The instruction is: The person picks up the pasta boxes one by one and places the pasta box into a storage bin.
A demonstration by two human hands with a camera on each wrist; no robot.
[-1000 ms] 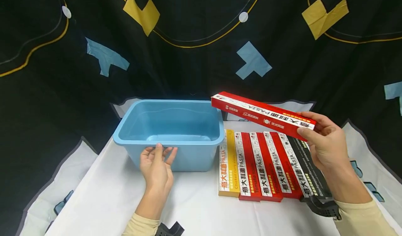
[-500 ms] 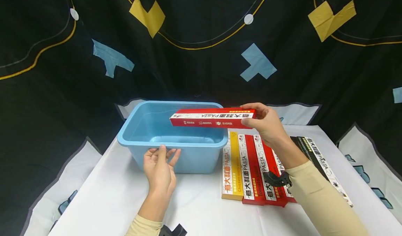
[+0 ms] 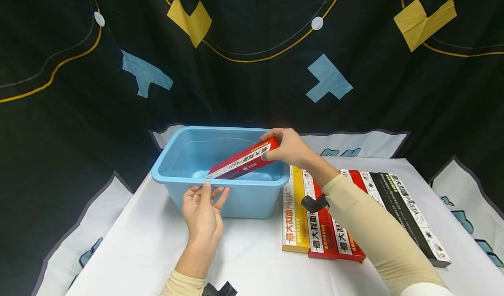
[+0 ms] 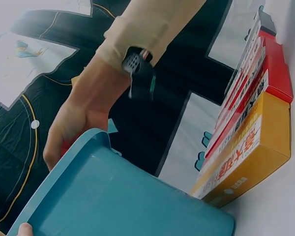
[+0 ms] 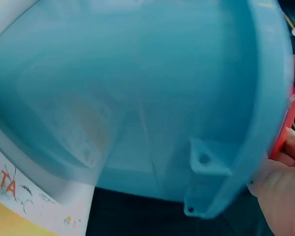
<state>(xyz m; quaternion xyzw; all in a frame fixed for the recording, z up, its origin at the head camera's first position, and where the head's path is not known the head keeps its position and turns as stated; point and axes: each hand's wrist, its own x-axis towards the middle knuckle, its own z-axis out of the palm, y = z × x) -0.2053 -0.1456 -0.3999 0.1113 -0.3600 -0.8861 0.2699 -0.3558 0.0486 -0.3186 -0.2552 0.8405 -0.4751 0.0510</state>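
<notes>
Box (image 3: 244,160) in red, with a white stripe of lettering, was aslant within the blue tub (image 3: 244,202) as I looked in through the head view. Its raised end was near the tub's right side; its lower end slanted down and left behind the front rim, which hid the tip, so from my seat I couldn't tell whether it touched the bottom. The person's right hand (image 3: 286,146) held that raised end, thumb on the near side and fingers over the far side. The right wrist view gave me mostly the tub's outer wall, with a strip of red beside the fingers at the edge. The left hand (image 3: 202,215) gripped the front rim, its thumb over the lip and its fingers bent beneath; the left wrist view showed me just the thumb tip clearly, down in the corner.

To the right of the tub, side by side on the white cloth (image 3: 252,261), lay a yellow box (image 3: 301,226) nearest, then red boxes (image 3: 327,230), then a black box (image 3: 393,199) at the far right, all bearing printed lettering. The tan right sleeve (image 3: 370,221) crossed above that row and hid part of it from me. Behind everything I had a black backdrop (image 3: 244,99) in sight, with yellow patches (image 3: 190,22) and blue patches (image 3: 330,78) on it, and a curving yellow line (image 3: 244,61)
</notes>
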